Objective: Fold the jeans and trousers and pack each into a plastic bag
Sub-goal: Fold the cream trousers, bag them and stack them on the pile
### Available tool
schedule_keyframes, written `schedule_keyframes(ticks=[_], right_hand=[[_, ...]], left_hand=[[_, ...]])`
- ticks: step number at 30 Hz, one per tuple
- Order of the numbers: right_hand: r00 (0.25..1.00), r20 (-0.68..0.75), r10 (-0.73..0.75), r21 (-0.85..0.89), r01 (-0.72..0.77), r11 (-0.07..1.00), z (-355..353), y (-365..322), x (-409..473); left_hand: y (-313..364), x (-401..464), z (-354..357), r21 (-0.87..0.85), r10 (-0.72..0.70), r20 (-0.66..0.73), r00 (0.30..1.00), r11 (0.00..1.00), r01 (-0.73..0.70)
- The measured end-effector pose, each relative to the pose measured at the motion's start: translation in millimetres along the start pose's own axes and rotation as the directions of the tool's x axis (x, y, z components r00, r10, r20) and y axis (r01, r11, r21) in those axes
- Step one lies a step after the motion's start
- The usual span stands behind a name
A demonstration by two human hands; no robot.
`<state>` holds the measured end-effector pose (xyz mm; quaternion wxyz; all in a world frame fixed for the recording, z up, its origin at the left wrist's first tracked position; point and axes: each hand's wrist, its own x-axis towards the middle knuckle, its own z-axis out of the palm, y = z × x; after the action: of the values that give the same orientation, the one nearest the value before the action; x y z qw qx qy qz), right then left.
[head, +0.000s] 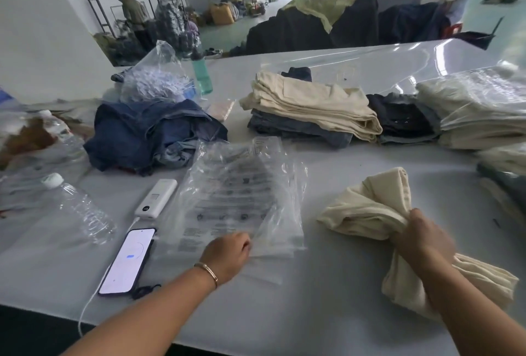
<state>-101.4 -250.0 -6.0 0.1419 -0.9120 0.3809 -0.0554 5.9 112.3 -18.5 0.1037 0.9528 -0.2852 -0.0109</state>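
Left to right on the table (327, 293): a phone (128, 261); the left hand (227, 254), its grip pinching the near edge of a flat plastic bag (242, 199); the right hand (425, 237), grip closed round the bunched cream trousers (373, 207). Folded garments (313, 110) lie stacked behind.

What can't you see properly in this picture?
- Left hand fingertips: head view, tucked behind the hand at the plastic bag edge.
- Bag print: too blurred to read.
- Cream trousers: the right hand and forearm cover the middle.
- Bagged stack: cut off by the right edge.
- Phone screen: too small to read.
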Motion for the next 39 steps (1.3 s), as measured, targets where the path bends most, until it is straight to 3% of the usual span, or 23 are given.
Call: schedule_keyframes(ticks=[2,4,9,14,17,19,21,24,28,33,36,39], right_hand=[[0.995,-0.032,0.092,0.114,-0.088,0.99,-7.1,8.2,4.2],[0.985,-0.062,0.158,0.232,-0.14,0.963,-13.4,18.5,8.7],[0.965,-0.053,0.255,0.485,-0.199,0.852,-24.7,49.1,11.5],[0.944,-0.025,0.33,0.626,-0.243,0.741,-16.8,78.9,6.7],[0.923,-0.011,0.384,0.62,-0.295,0.727,-12.2,86.5,5.5],[0.923,-0.015,0.385,0.611,-0.296,0.734,-11.4,90.5,6.1],[0.935,-0.032,0.353,0.605,-0.263,0.751,-9.4,93.7,6.5],[0.955,-0.075,0.288,0.56,-0.199,0.805,-3.4,92.4,7.2],[0.97,-0.13,0.207,0.472,-0.123,0.873,3.8,87.7,8.7],[0.978,-0.137,0.156,0.386,-0.092,0.918,7.9,83.0,13.4],[0.983,-0.129,0.128,0.343,-0.077,0.936,9.8,79.2,15.8],[0.992,-0.106,0.069,0.276,-0.038,0.96,10.0,72.9,16.5]], left_hand=[[8.0,22.6,-9.1,-0.065,-0.169,-0.115,0.979,0.985,0.162],[17.8,42.5,-14.0,-0.131,-0.229,-0.12,0.966,0.968,0.214],[60.4,66.6,-3.8,-0.149,-0.073,0.05,0.996,0.986,0.079],[121.3,83.2,24.8,-0.272,0.008,0.04,0.999,0.962,0.003],[155.6,88.4,48.8,-0.295,0.069,0.092,0.993,0.955,-0.039],[164.6,84.8,64.3,-0.066,0.157,0.096,0.983,0.986,-0.151],[165.7,76.6,66.1,0.154,0.202,0.011,0.979,0.967,-0.201],[163.1,56.0,61.4,0.276,0.282,-0.009,0.959,0.923,-0.269],[142.5,27.6,68.8,0.332,0.367,0.094,0.926,0.865,-0.377],[125.3,27.5,58.3,0.173,0.206,0.1,0.973,0.96,-0.221],[127.1,40.2,60.3,0.039,0.034,0.098,0.995,0.999,-0.038],[138.2,50.7,60.5,-0.019,-0.046,0.01,0.999,0.999,0.046]])
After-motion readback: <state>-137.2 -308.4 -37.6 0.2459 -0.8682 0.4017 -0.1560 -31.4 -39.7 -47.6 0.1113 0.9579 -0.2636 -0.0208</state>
